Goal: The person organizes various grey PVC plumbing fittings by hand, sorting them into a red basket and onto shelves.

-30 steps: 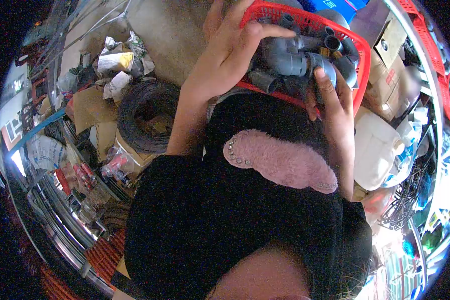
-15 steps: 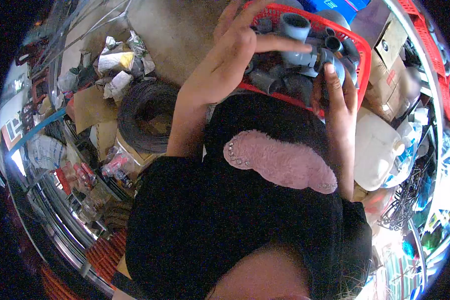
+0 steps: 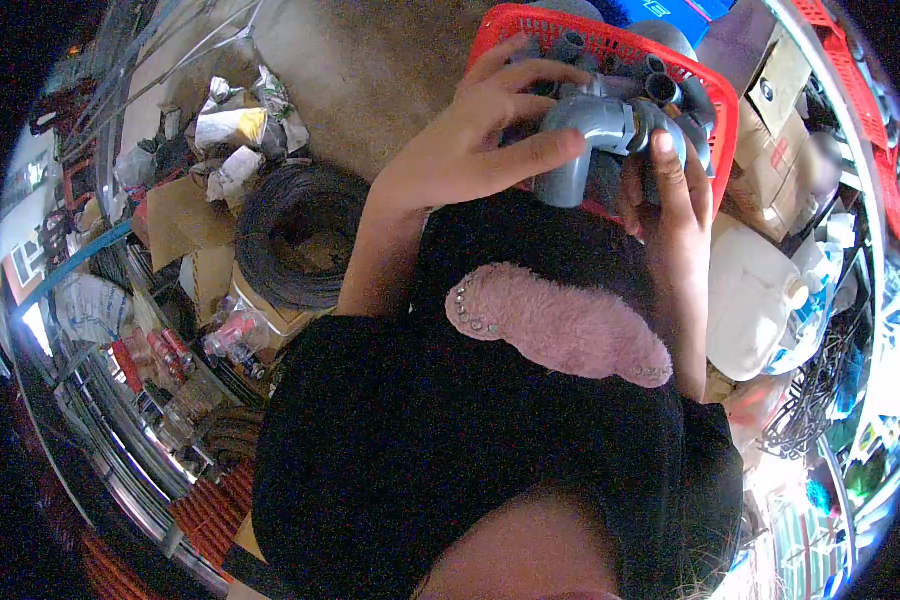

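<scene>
Two joined grey plastic pipe elbows are held over a red basket (image 3: 727, 150). My left hand (image 3: 490, 125) curves around the nearer grey pipe elbow (image 3: 592, 120), thumb against its side and fingers over the back. The open end of that elbow points down toward my body. My right hand (image 3: 678, 190) grips the other grey pipe elbow (image 3: 667, 160), its thumb on top and its other fingers partly hidden underneath. Where the two pieces meet, a yellowish ring shows. More grey pipe fittings (image 3: 660, 85) fill the basket behind my hands.
Left of me lies a coil of black hose (image 3: 300, 235), with crumpled packaging (image 3: 232, 125) beyond it. On the right stand a cardboard box (image 3: 775, 165) and a whitish plastic jug (image 3: 755, 300). Metal bars and red tools lie at the far left.
The left-hand elbow has swung from opening upward to opening downward. My left hand has shifted from a pointing finger to thumb and fingers around it; my right hand has barely moved.
</scene>
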A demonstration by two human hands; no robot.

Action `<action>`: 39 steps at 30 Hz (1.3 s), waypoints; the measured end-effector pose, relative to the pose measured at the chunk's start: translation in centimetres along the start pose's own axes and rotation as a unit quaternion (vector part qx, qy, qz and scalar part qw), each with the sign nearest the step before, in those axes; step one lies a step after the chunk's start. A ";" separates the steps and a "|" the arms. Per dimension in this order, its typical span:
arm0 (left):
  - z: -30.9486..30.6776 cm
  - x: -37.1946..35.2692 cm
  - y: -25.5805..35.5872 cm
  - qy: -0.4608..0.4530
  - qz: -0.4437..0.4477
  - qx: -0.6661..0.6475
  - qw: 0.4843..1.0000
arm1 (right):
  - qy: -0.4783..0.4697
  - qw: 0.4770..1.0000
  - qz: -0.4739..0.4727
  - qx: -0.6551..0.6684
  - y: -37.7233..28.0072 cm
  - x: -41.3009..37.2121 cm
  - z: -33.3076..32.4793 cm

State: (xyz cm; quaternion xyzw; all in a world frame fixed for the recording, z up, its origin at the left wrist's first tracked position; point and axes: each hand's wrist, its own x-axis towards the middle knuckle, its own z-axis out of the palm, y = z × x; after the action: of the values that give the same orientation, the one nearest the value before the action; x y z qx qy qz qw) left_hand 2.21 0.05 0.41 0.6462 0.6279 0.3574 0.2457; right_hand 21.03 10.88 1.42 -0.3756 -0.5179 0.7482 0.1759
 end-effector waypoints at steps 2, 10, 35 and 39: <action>0.0 0.2 -0.1 0.040 -0.015 -0.040 0.998 | -0.007 1.000 0.001 0.018 0.0 -0.1 0.1; -0.9 0.8 1.3 0.039 0.117 -0.037 0.992 | 0.027 0.987 0.034 0.153 0.8 1.2 -0.6; 0.9 -0.5 2.4 0.042 -0.139 -0.380 0.914 | -0.080 0.990 -0.119 0.009 -0.1 -0.1 -2.1; 0.0 -0.4 2.1 0.018 -0.199 -0.241 0.950 | -0.100 0.989 -0.098 0.041 -0.2 0.1 -2.1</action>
State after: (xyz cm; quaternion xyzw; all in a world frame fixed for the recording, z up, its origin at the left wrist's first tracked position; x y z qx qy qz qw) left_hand 3.54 -0.56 1.95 0.4228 0.6433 0.4534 0.4493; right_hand 22.50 12.36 1.23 -0.2388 -0.5357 0.7821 0.2108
